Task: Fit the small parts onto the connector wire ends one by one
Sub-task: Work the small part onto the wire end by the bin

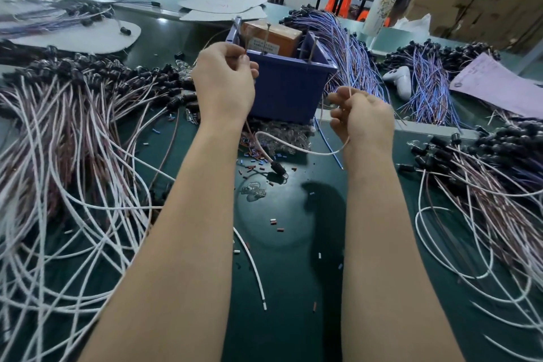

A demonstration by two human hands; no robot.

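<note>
Out to both sides of our hands are big heaps of wires [73, 126], and just behind the grip there's the blue bin [288, 91] with a brown box [273, 38] standing in it. Our right hand [363, 119] is curled round the white wire [293, 147], tip poking straight up from the fist. The rest loops down-left to its black connector [277, 167] on the table [293, 244] below the hands. Our left hand [223, 82] pinches a thin brown wire end [245, 53], also pointing up, and loose small parts [255, 164] are scattered underneath.

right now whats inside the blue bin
A brown labelled box sits in the blue bin, with thin metal rods sticking up beside it. Its walls and the box hide the floor.
</note>
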